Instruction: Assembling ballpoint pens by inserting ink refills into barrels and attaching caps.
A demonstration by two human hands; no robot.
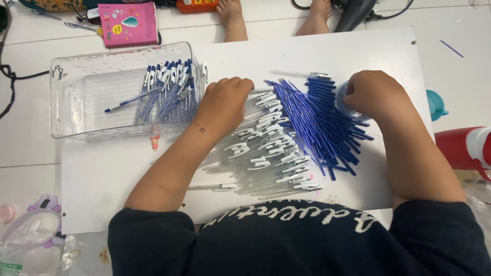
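Pens (pixel 266 148) lie fanned under the curled left hand (pixel 223 105); right hand (pixel 372 93) grips a clear cup (pixel 341 99) beside blue refills (pixel 319 115).

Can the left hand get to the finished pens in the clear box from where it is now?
Probably yes. The left hand rests on the pen barrels right beside the open-topped clear box, and nothing stands between it and the finished pens.
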